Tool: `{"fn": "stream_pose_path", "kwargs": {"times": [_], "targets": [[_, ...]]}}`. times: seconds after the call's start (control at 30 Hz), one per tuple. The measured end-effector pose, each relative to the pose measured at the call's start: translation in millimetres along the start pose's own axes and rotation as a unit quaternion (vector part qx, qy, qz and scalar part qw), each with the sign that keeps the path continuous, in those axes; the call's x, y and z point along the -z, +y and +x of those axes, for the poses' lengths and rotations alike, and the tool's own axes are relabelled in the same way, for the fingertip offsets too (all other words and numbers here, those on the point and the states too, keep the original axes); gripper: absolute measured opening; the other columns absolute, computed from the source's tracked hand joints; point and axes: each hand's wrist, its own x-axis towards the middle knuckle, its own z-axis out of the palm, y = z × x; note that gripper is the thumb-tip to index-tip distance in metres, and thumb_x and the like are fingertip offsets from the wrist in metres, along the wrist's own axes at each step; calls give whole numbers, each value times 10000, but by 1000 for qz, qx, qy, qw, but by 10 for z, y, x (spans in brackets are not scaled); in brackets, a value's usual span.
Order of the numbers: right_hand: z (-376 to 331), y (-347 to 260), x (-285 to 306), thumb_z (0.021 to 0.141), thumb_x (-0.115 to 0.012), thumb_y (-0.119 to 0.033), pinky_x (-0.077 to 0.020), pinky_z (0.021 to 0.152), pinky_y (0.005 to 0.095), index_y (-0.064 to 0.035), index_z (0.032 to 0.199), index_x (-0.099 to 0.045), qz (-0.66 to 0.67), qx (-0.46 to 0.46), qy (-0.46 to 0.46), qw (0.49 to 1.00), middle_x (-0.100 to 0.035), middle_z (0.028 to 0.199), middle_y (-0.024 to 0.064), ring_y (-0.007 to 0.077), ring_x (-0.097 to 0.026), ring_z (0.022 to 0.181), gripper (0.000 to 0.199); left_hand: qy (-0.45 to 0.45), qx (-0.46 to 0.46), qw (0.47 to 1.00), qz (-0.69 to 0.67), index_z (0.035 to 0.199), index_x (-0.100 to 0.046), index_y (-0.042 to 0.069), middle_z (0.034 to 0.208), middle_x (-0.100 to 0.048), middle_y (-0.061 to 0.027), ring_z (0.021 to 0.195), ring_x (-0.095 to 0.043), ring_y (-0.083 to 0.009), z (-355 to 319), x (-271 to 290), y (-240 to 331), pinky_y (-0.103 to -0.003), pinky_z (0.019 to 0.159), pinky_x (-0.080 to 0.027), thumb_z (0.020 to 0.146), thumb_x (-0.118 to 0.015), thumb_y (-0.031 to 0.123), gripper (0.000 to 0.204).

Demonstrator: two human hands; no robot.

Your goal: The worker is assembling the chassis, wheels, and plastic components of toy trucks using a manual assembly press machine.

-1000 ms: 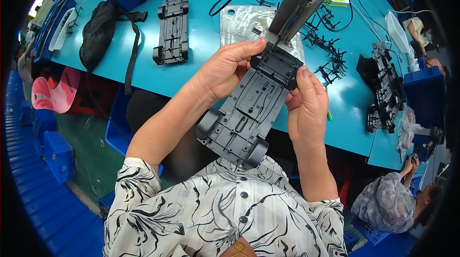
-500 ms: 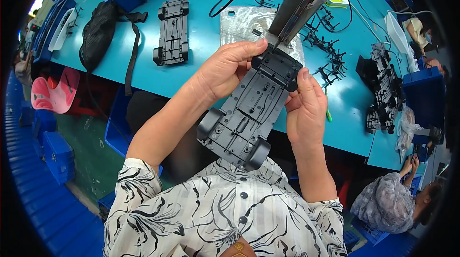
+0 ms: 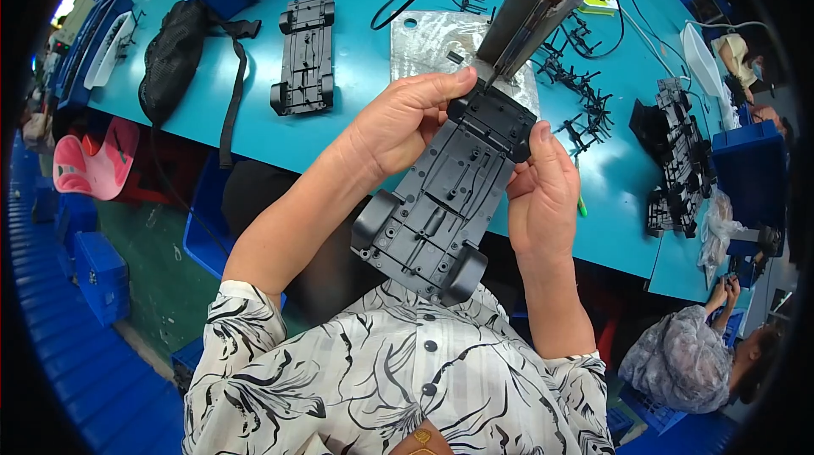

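Observation:
A black plastic toy car chassis (image 3: 432,200) is tilted between my two hands, its near end close to my shirt. My left hand (image 3: 407,120) grips the far left corner, thumb on top. On the far right side my right hand (image 3: 544,192) holds the edge, thumb up and fingers beneath. The thin tip of a fixed upright tool (image 3: 513,44), with a flat metal bar and wrapped top, meets the chassis' far end near my left thumb. Behind it lies a metal plate (image 3: 432,39) with a small black piece (image 3: 455,57) on it.
Another chassis (image 3: 305,56) lies on the turquoise table (image 3: 365,65), beside a black mesh bag (image 3: 174,61). Thin black plastic parts (image 3: 581,82) are scattered right of the tool. Several chassis (image 3: 678,158) are stacked at far right, near a co-worker (image 3: 687,357).
The chassis and both hands have shifted very slightly to the right. My grip on it looks the same.

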Motion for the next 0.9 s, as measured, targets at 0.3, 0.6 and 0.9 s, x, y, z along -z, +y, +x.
{"fn": "stream_pose_path", "kwargs": {"times": [0.3, 0.6, 0.9], "targets": [[127, 110, 120, 963, -505, -322, -538, 708, 257, -4, 1066, -566, 19, -45, -56, 997, -663, 993, 102, 140, -661, 816, 340, 6, -32, 999, -16, 961, -574, 38, 882, -630, -33, 728, -615, -79, -58, 61, -97, -227, 636, -526, 881, -643, 225, 214], [178, 150, -85, 934, -561, -337, -479, 643, 219, -29, 1009, -584, 22, -50, -43, 998, -658, 908, 51, 91, -609, 730, 318, 48, -36, 998, -35, 959, -581, 34, 898, -636, -33, 719, -615, -78, -132, 146, 6, -222, 611, -518, 892, -631, 234, 216], [195, 132, -106, 955, -520, -337, -539, 717, 259, -8, 1110, -556, 7, -49, -57, 997, -665, 979, 92, 128, -658, 821, 366, 52, -41, 997, -27, 973, -607, 29, 883, -651, -23, 706, -611, -52, -135, 148, 50, -189, 596, -505, 894, -630, 223, 211]]}}
